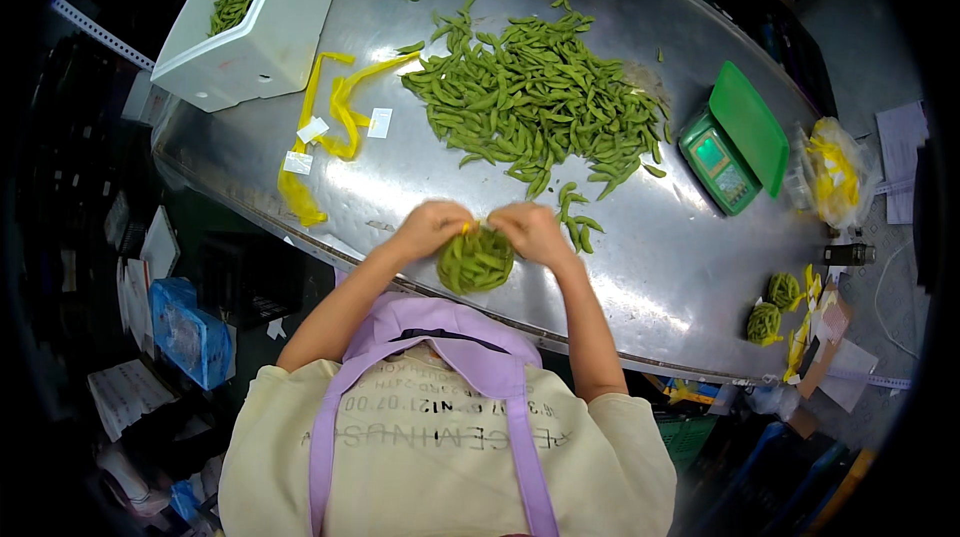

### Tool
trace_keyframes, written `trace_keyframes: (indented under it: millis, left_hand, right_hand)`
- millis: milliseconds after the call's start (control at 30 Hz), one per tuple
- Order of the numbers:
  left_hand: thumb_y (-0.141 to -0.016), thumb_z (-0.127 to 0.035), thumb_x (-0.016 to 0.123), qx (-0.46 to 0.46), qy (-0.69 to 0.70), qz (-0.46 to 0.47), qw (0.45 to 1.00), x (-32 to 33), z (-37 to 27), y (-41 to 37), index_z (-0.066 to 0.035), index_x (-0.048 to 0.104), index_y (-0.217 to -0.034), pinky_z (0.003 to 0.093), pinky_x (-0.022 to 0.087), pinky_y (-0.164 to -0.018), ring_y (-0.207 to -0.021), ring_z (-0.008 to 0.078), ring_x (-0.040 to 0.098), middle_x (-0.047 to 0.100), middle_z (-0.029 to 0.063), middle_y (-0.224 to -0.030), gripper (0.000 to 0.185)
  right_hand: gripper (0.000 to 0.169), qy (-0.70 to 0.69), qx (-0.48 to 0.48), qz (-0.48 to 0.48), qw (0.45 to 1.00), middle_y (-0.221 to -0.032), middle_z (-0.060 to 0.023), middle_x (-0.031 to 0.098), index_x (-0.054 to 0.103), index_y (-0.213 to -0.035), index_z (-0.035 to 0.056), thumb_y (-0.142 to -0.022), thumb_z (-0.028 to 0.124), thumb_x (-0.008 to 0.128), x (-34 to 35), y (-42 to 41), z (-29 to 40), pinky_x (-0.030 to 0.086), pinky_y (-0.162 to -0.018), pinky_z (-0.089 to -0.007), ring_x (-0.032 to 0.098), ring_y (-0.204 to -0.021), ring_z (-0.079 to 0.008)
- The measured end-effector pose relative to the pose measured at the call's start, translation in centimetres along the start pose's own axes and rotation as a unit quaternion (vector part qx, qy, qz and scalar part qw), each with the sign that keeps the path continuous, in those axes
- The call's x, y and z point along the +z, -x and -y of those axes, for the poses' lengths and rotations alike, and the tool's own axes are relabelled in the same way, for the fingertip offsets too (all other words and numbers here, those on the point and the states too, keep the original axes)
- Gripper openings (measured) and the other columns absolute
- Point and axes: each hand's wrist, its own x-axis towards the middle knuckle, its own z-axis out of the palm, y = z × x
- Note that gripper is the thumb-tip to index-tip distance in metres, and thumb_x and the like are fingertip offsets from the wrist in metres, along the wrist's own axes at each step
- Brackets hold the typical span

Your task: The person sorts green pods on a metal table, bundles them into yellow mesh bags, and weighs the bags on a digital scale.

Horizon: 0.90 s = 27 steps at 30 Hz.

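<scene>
A small net bag filled with green soybean pods (476, 263) rests at the near edge of the metal table (645, 289). At its gathered top my left hand (433, 228) pinches a bit of yellow netting. My right hand (531, 231) grips the other side of the same neck, its fingers close to those of the left. Both hands are slightly blurred, and the fingertips are partly hidden. Beyond them spreads a large heap of loose pods (536, 98), with a few stray pods (577, 218) just right of my right hand.
A white foam box (292, 19) holding pods stands at the far left. Yellow net strips (341, 113) with white tags lie before it. To the right are a green digital scale (724, 154), a plastic bag of yellow netting (832, 173) and two filled net bags (765, 323).
</scene>
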Motion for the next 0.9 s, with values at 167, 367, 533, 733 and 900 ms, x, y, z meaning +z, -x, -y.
trace_keyframes:
  millis: [167, 367, 533, 733, 900]
  left_hand:
    - [-0.072, -0.007, 0.065, 0.094, -0.066, 0.051, 0.992, 1.2, -4.8, 0.4, -0.009, 0.068, -0.083, 0.0328, 0.043, -0.084, -0.095, 0.022, 0.056, 0.064, 0.0037, -0.094, 0.012]
    - [-0.069, -0.007, 0.067, 0.108, -0.124, -0.039, 0.986, 1.3, -4.0, 0.0, -0.013, 0.069, -0.084, 0.0339, 0.04, -0.087, -0.098, 0.0213, 0.054, 0.064, -0.001, -0.093, 0.015]
    - [-0.07, -0.008, 0.068, 0.07, -0.097, -0.062, 0.991, 2.4, -0.9, 0.2, -0.014, 0.07, -0.085, 0.0325, 0.04, -0.086, -0.098, 0.0191, 0.053, 0.065, -0.0019, -0.092, 0.016]
    - [-0.071, -0.007, 0.068, 0.024, -0.055, -0.137, 0.989, 3.4, -0.9, 1.4, -0.014, 0.071, -0.089, 0.0307, 0.041, -0.084, -0.092, 0.0182, 0.056, 0.064, 0.0045, -0.091, 0.02]
    - [-0.071, -0.01, 0.068, -0.13, 0.165, -0.224, 0.952, 4.3, -0.6, 1.3, -0.012, 0.071, -0.086, 0.0322, 0.04, -0.081, -0.092, 0.0192, 0.055, 0.064, 0.0025, -0.085, 0.015]
  right_hand:
    - [0.01, -0.087, 0.11, -0.009, 0.99, -0.073, -0.0123, 0.063, 0.065, -0.083, 0.0011, -0.079, 0.009, 0.061, -1.6, 1.5, 3.3, 0.045, -0.059, -0.0317, 0.059, -0.063, -0.0248]
    - [0.005, 0.004, 0.047, -0.097, 0.994, -0.065, -0.0123, 0.06, 0.065, -0.078, 0.0003, -0.075, 0.004, 0.064, -1.0, 1.3, 2.2, 0.044, -0.055, -0.033, 0.057, -0.06, -0.0263]
    - [0.003, 0.062, 0.015, -0.128, 0.99, -0.064, -0.0116, 0.059, 0.065, -0.075, 0.0014, -0.073, 0.003, 0.064, -0.7, 0.8, 0.0, 0.043, -0.054, -0.035, 0.056, -0.058, -0.0272]
    - [0.003, 0.052, 0.04, -0.115, 0.991, -0.063, -0.0105, 0.06, 0.066, -0.075, 0.0023, -0.073, 0.004, 0.065, -0.2, 1.2, -0.6, 0.044, -0.054, -0.0338, 0.057, -0.058, -0.0255]
    - [0.004, 0.075, 0.042, -0.11, 0.99, -0.064, -0.0102, 0.061, 0.066, -0.074, 0.0024, -0.073, 0.006, 0.065, -0.3, 1.6, 1.4, 0.044, -0.052, -0.0322, 0.059, -0.058, -0.0248]
